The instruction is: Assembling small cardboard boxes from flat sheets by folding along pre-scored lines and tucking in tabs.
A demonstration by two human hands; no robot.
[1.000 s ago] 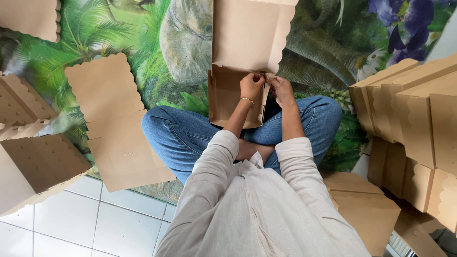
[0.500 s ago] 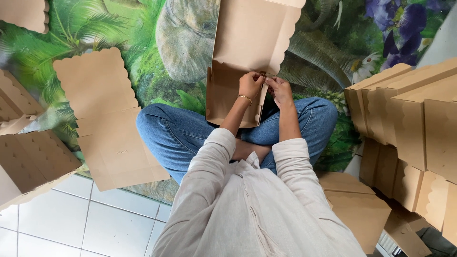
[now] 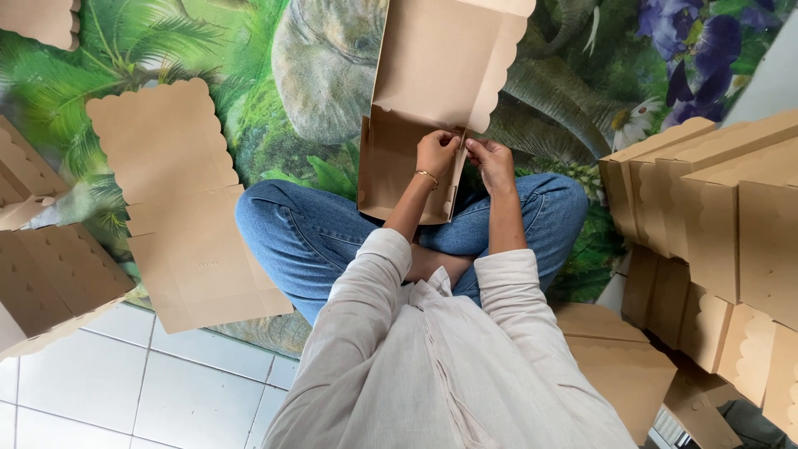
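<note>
Both hands — the left hand (image 3: 438,152) and right hand (image 3: 490,158) — pinched one side wall of the half-folded cardboard box (image 3: 432,108) over the crossed legs (image 3: 316,233), fingertips hidden behind the flap — its lid cut off at the top edge.

brown cardboard box (image 3: 416,141), half-folded, on lap

Stacked brown scalloped cardboard boxes (image 3: 715,208) wall off the right; a flat scalloped cardboard sheet (image 3: 179,199) covers the left; white tiled floor (image 3: 125,391) lies open.
</note>
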